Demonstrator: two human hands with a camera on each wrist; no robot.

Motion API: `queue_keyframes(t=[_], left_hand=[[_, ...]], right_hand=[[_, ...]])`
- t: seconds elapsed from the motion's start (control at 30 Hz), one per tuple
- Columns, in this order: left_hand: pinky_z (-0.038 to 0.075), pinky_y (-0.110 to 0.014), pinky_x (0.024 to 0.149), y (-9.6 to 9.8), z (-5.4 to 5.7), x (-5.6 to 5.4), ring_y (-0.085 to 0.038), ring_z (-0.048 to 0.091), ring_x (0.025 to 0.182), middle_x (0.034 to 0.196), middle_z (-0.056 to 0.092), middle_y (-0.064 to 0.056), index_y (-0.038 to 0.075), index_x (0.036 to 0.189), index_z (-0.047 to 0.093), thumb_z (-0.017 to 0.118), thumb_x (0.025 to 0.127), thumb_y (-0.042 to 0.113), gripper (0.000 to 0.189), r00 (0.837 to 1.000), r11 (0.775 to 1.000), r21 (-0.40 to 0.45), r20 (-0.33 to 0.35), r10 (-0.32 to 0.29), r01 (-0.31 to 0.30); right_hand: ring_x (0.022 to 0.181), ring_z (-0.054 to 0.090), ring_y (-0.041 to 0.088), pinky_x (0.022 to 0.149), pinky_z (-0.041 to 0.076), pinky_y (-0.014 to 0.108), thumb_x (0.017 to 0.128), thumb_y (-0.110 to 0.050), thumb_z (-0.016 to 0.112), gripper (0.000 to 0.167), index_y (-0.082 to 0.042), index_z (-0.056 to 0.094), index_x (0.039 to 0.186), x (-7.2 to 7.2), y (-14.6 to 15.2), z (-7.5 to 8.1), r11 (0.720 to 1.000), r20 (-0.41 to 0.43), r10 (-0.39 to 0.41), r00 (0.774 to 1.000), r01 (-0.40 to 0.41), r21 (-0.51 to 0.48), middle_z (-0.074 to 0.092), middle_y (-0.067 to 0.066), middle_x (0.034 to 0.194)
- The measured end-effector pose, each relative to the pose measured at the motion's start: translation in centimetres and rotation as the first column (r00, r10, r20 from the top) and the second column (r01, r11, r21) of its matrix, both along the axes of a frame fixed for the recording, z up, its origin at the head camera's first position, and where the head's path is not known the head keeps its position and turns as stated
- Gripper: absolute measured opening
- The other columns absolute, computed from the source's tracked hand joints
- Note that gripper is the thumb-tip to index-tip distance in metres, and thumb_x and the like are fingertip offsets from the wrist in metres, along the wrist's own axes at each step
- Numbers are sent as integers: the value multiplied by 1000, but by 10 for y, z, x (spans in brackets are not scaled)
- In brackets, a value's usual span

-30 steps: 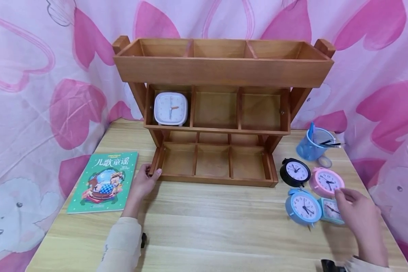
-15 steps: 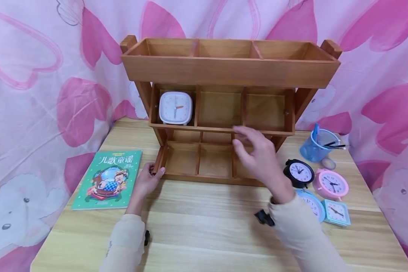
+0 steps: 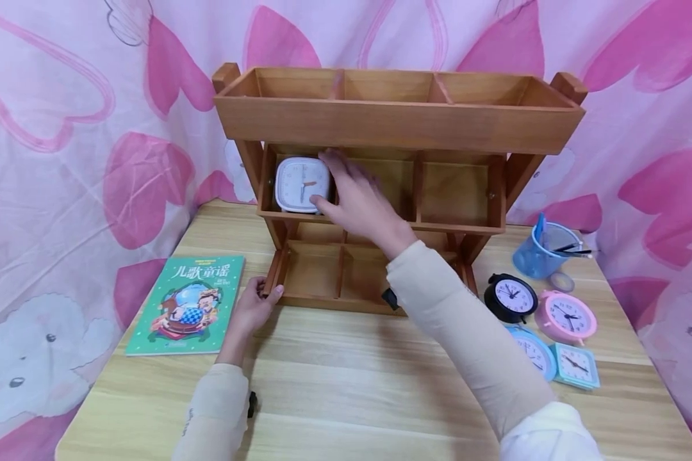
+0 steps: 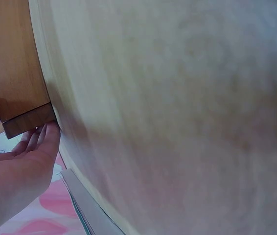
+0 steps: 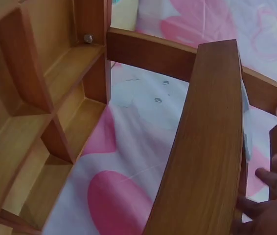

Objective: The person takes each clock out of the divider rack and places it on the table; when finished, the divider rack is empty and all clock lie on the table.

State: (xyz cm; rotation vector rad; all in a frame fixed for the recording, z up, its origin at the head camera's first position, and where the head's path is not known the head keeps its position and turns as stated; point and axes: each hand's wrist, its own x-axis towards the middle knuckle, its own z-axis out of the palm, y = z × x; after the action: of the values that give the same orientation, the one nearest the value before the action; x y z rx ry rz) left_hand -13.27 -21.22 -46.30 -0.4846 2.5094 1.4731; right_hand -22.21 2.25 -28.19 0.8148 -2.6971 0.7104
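Note:
A three-tier brown wooden shelf (image 3: pixel 398 125) with compartments stands at the back of the table. In its middle tier, the left compartment holds a white square-faced alarm clock (image 3: pixel 301 184), upright. My right hand (image 3: pixel 364 202) reaches over that tier, fingers spread at the clock's right side and thumb before its lower right corner; whether they touch is unclear. In the right wrist view the fingers (image 5: pixel 270 181) show beside a shelf board. My left hand (image 3: pixel 250 310) grips the shelf's lower left corner, its thumb and fingers around the wooden end (image 4: pixel 28 120) in the left wrist view.
On the right lie a black clock (image 3: pixel 511 297), a pink clock (image 3: pixel 566 316), a partly hidden blue clock (image 3: pixel 533 352) and a small square teal clock (image 3: pixel 575 365). Behind them are a blue pen cup (image 3: pixel 539 253) and a tape roll (image 3: pixel 562 282). A green book (image 3: pixel 187 304) lies left.
My right hand has gone from beside the clocks on the right, across the table, up to the white clock in the shelf. My left hand keeps its grip; the view has shifted slightly.

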Motion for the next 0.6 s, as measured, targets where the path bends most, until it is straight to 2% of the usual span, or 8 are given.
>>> queue_keyframes(t=[0.07, 0.17, 0.3, 0.47, 0.6], left_hand=[[38, -53, 107, 1, 0, 0, -36, 47, 122, 139, 48, -25, 1, 146, 34, 55, 102, 36, 60, 1000, 1000, 2, 4, 3, -3], [38, -52, 107, 1, 0, 0, -35, 46, 121, 139, 48, -24, 3, 146, 34, 55, 102, 37, 59, 1000, 1000, 3, 13, 13, -13], [38, -53, 107, 1, 0, 0, -35, 47, 122, 139, 48, -23, 4, 146, 34, 55, 102, 38, 60, 1000, 1000, 1, 26, 16, -17], [37, -54, 109, 1, 1, -1, -35, 46, 124, 141, 46, -23, 5, 146, 34, 55, 102, 37, 60, 999, 1000, 2, 34, 24, -24], [37, -54, 109, 0, 1, -1, -36, 46, 125, 143, 45, -23, 4, 147, 33, 55, 102, 37, 60, 999, 1000, 2, 36, 22, -22]], right_hand=[[142, 35, 30, 113, 30, 56, 93, -50, 63, 83, -16, 23, 157, -5, -6, 2, 997, 59, -38, 998, 34, 72, 27, 6, 161], [144, 29, 34, 114, 24, 60, 92, -55, 60, 88, -18, 15, 159, -12, -13, 2, 985, 102, -84, 991, 68, 158, 22, 6, 162], [140, 30, 39, 112, 23, 60, 92, -56, 60, 88, -13, 18, 157, -16, -19, -3, 973, 75, -112, 991, 93, 212, 25, 10, 160], [133, 34, 38, 107, 28, 57, 89, -55, 63, 85, -12, 27, 152, -18, -22, -8, 979, 41, -121, 992, 112, 170, 29, 11, 156], [126, 40, 36, 102, 31, 55, 87, -51, 69, 81, -15, 30, 149, -17, -21, -9, 992, 38, -90, 995, 86, 94, 38, 10, 149]])
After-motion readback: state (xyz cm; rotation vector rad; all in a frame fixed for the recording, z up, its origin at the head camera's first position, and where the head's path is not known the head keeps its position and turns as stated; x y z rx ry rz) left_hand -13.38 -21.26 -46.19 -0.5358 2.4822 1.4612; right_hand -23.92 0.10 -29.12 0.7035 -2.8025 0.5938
